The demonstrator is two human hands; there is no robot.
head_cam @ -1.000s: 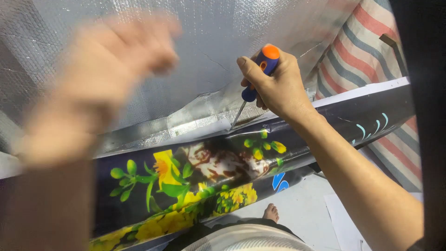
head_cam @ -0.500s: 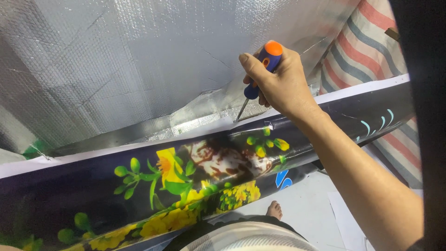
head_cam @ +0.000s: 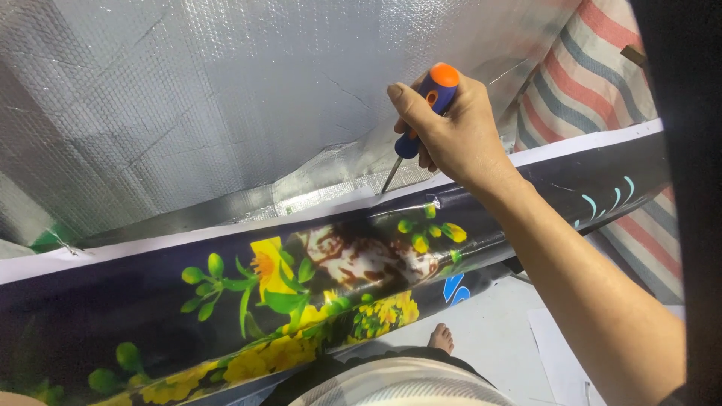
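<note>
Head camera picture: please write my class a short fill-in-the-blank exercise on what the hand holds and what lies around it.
1. The right hand grips a screwdriver whose handle is blue and ____.
2. The screwdriver's tip points down at the white ____ of the printed banner.
3. The banner's flowers are ____.
4. Behind the banner lies silver ____ sheeting.

Missing words: orange; edge; yellow; foil

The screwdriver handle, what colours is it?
Orange and blue, seen in the head view: screwdriver gripped by the right hand.

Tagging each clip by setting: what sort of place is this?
Probably an informal workshop or home work area: silver bubble-foil sheet, glossy flower-printed banner, striped tarpaulin, and a screwdriver in the right hand.
</note>
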